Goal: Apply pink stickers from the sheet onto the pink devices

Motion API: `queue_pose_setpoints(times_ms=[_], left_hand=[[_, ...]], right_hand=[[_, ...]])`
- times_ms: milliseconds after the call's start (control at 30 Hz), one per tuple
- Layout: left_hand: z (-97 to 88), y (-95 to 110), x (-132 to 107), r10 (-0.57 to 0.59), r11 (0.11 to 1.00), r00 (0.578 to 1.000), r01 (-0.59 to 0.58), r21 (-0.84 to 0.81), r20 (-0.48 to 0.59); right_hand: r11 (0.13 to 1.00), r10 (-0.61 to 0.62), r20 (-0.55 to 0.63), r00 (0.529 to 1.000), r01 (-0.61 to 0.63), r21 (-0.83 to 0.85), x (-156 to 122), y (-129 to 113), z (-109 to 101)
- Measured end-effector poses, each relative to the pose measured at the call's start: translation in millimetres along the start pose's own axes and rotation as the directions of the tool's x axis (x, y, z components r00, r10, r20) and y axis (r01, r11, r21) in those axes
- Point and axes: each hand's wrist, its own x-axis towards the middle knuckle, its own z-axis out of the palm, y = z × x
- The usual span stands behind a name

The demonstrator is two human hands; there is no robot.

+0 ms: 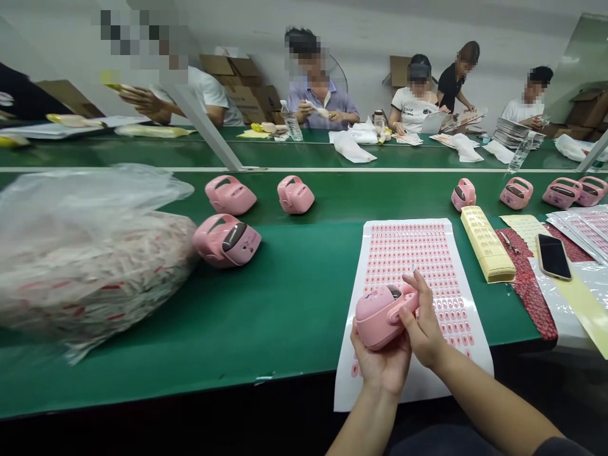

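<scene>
My left hand [380,364] cups a small pink plastic device [380,316] from below, near the front edge of the green table. My right hand [422,323] rests on the device's right side, thumb and fingers pressed against its dark front window. Both hands hover over a white sticker sheet [418,266] covered with rows of small pink stickers, which hangs over the table edge. Whether a sticker sits under my right fingers is hidden.
Several more pink devices [227,239] lie on the green belt [285,297]. A big clear bag [80,253] fills the left. At right lie a yellow sticker stack [487,244], a phone [553,256] and more sheets. Several people work across the far table.
</scene>
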Motion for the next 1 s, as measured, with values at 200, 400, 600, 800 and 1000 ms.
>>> queue_pose_setpoints(times_ms=[200,400,600,800,1000], left_hand=[[-7.0,7.2,-0.7,0.028,1.0,1.0,-0.028,-0.002,-0.002],[-17.9,26.9,1.9,0.106,0.992,0.994,-0.107,0.068,0.024],[-39.4,57.1,10.7,0.375,0.897,0.916,-0.398,0.193,0.146],[-36.7,55.9,16.0,0.424,0.861,0.904,-0.423,0.282,0.06],[-28.9,56.9,12.7,0.427,0.833,0.904,-0.405,0.377,0.028]], right_hand=[[0.996,0.016,0.093,0.996,-0.024,0.083,0.3,9.7,2.1],[0.99,0.083,0.185,0.979,-0.102,0.097,-5.8,17.5,0.3],[0.991,0.003,0.275,0.961,0.033,-0.128,-54.9,24.7,-12.1],[0.916,-0.183,0.25,0.951,0.258,-0.308,-82.2,29.1,-10.5],[0.994,0.015,0.069,0.998,-0.007,-0.111,-76.8,20.5,-4.8]])
